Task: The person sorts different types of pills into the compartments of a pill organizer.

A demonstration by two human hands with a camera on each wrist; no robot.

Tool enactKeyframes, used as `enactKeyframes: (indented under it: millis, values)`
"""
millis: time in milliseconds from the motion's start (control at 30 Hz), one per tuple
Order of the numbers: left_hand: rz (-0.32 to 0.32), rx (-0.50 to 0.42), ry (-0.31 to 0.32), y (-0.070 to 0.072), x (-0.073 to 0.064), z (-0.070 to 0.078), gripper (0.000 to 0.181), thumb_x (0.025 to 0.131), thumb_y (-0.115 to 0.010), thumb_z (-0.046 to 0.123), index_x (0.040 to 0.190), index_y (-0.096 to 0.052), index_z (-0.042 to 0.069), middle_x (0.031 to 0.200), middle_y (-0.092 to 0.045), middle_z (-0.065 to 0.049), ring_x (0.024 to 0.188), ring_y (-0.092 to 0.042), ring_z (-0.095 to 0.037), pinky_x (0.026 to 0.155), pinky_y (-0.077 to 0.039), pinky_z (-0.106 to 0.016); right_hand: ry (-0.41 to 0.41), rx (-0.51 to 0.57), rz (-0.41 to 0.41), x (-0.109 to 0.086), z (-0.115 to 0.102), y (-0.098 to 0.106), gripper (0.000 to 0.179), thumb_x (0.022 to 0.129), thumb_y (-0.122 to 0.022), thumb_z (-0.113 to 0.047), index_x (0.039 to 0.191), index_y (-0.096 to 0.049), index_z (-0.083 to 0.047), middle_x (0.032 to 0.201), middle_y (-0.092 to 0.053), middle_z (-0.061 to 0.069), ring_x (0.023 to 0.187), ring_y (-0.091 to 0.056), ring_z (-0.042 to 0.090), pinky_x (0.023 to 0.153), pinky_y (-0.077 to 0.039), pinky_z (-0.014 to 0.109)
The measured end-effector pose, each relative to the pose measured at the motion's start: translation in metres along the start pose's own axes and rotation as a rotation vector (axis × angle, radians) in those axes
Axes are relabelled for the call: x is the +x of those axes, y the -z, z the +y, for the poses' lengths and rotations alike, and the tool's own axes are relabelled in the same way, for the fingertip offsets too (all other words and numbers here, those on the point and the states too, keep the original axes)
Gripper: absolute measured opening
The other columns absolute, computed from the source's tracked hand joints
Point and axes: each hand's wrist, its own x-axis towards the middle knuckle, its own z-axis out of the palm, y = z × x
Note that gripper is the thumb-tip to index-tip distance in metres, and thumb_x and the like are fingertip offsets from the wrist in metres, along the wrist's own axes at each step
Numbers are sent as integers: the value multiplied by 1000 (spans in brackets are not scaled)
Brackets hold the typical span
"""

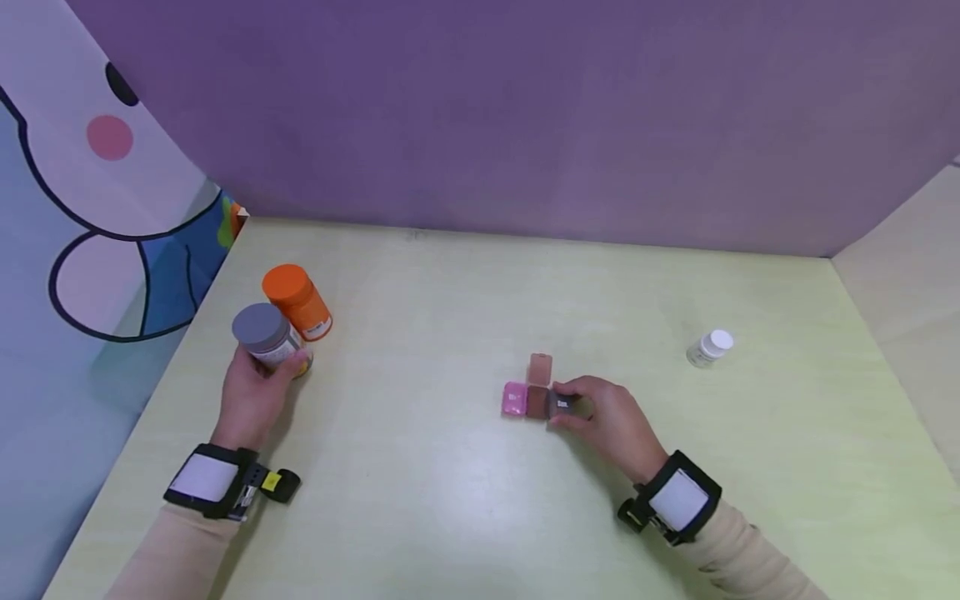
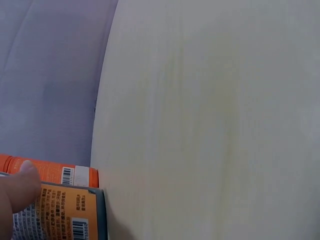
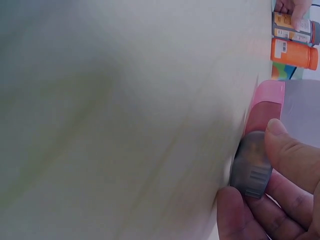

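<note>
At the table's left, my left hand [image 1: 255, 396] grips a grey-lidded bottle [image 1: 261, 329] with an orange-and-white label. Right behind it stands an orange bottle [image 1: 300, 304] with an orange cap; in the left wrist view the two lie side by side. Near the table's middle my right hand [image 1: 611, 417] pinches the dark grey compartment [image 3: 250, 165] of a small pill box between thumb and fingers. The box's pink compartment [image 1: 514, 399] has its lid down. Between them sits a brown compartment [image 1: 537, 402], its lid [image 1: 540, 368] flipped back. Its contents cannot be made out.
A small white bottle [image 1: 708, 348] with a white cap stands at the right of the table [image 1: 420, 500]. A purple wall [image 1: 525, 125] runs along the back edge, and a patterned cloth [image 1: 112, 292] hangs at the left.
</note>
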Motion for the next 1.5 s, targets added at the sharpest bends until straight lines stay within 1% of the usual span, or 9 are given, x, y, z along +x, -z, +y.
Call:
enactKeyframes:
  millis: [133,267,500,733,933,1100,1300,1433,1500]
  values:
    - [-35,57,8,-1,-4,-1,76,106,-62,16,166,-15,5,174,-24,-22,159,-29,-42,131,-24,-58,10,-9,1,-1,0,-1,40,82,-89,-13,119,-77,-3,116,-80,13,103,-74,25,95,-61,48]
    - [-99,86,-41,-8,-10,-1,75,106,-63,16,164,-18,1,170,-29,-27,155,-33,-46,129,-28,-61,17,-26,14,-1,1,1,40,82,-89,-13,118,-77,-2,116,-79,13,103,-74,26,94,-61,48]
    - [-331,166,-143,-31,-30,12,74,104,-66,16,161,-23,-4,164,-35,-31,152,-36,-49,127,-28,-65,7,-28,5,-1,0,2,39,83,-89,-13,119,-77,-2,117,-79,14,103,-74,26,93,-61,48]
    - [-516,227,-325,-70,-58,19,69,99,-72,17,154,-37,-6,150,-55,-29,142,-52,-46,120,-40,-63,11,-36,11,-2,-1,3,39,83,-88,-12,118,-76,-1,117,-79,16,104,-74,28,95,-61,49]
    - [-633,235,-309,-107,-89,27,74,95,-78,21,156,-41,-1,153,-56,-24,146,-51,-42,121,-40,-60,-1,-31,-1,-1,-2,3,39,83,-88,-11,119,-76,-1,118,-79,17,107,-74,30,98,-60,50]
    - [-740,216,-363,-132,-109,32,66,93,-80,22,148,-50,2,145,-63,-20,139,-59,-37,118,-45,-57,-6,-41,0,-1,-3,2,41,84,-87,-11,121,-75,-1,120,-78,17,109,-74,31,99,-59,51]
    - [-846,212,-429,-157,-121,41,58,92,-81,22,141,-54,7,140,-67,-12,135,-62,-27,118,-49,-47,41,-43,25,-2,-2,-1,42,85,-87,-10,123,-74,0,118,-78,17,113,-74,34,100,-59,52]
    - [-863,234,-436,-165,-125,43,57,92,-82,23,139,-55,10,138,-67,-7,132,-63,-21,116,-50,-41,42,-41,36,-3,-3,-3,43,84,-87,-9,124,-74,1,120,-78,17,115,-73,34,101,-58,52]
    - [-862,243,-432,-166,-125,43,58,92,-82,23,141,-55,10,139,-68,-6,132,-63,-19,116,-50,-40,32,-41,29,-3,-3,-3,44,85,-87,-9,125,-73,0,120,-78,17,112,-73,32,97,-60,49]
